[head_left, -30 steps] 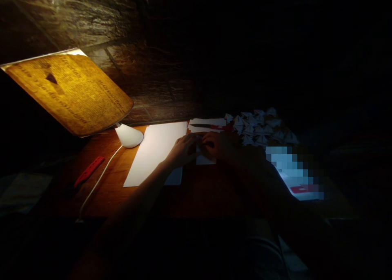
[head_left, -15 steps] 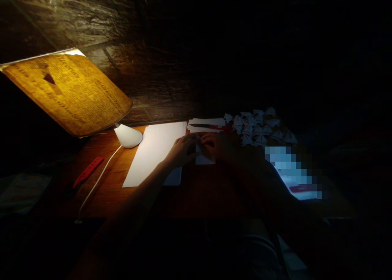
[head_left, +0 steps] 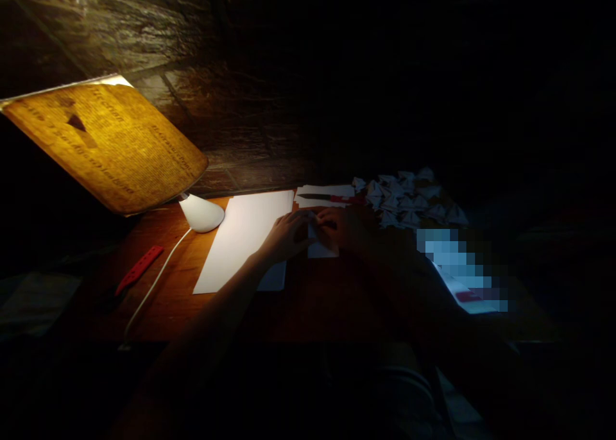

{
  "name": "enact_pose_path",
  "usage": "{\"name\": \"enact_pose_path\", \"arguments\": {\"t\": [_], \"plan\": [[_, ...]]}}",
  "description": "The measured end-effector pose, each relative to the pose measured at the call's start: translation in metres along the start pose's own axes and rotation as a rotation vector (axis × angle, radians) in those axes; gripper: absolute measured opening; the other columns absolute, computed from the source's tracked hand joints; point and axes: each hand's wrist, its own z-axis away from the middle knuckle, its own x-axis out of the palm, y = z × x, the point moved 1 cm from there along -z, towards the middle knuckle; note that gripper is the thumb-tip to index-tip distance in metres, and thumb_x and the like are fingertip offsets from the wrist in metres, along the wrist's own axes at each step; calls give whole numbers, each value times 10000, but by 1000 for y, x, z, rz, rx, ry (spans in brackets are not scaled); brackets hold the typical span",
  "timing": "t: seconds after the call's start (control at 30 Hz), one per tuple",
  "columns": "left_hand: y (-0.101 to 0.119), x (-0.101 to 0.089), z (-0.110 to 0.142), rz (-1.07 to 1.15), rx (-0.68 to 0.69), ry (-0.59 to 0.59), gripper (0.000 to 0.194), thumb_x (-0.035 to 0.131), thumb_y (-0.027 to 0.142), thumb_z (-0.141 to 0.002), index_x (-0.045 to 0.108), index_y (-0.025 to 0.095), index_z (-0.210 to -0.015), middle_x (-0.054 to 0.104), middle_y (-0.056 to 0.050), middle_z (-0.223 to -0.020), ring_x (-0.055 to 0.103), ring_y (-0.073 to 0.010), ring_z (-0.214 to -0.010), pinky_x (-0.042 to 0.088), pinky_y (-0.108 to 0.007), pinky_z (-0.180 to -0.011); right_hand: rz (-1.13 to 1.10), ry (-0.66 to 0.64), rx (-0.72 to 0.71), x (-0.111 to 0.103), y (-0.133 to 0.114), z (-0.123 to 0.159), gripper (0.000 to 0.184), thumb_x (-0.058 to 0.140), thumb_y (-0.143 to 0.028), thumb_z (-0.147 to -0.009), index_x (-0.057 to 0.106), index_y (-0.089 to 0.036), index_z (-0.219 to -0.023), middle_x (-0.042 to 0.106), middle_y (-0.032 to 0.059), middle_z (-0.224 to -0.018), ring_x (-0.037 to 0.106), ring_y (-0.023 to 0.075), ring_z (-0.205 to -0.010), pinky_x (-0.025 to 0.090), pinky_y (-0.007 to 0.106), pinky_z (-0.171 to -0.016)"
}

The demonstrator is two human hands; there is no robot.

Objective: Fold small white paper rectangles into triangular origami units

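A small white piece of paper lies on the wooden table, its upper part between my two hands. My left hand is closed at the paper's top left, fingers bent and tips on its upper edge. From the other side, my right hand pinches the top right of the same piece. Both hands are in dim light, so the exact fold is hard to make out. Under and beside my left forearm lies a stack of white paper sheets.
A lamp with a glowing printed shade and white base stands left. Nearby are its cord and a red-handled tool. Behind my hands, a knife rests on paper strips. Several folded paper pieces and a lit screen are right.
Almost nothing differs. Both hands stay on the small paper in nearly the same pose, and the view has shifted very slightly.
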Motion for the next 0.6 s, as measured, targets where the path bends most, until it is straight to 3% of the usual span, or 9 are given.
{"name": "enact_pose_path", "arguments": {"t": [0.6], "plan": [[3, -1, 0, -31, -20, -31, 522, 736, 378, -898, 578, 259, -1381, 579, -121, -1535, 559, -353, -1397, 446, -596, -1158, -12, 16, -10, 1, 1, -1, 259, 702, 8, -768, 823, -212, -831, 818, 72, -1046, 758, 215, -977, 587, 395, -945]]}}
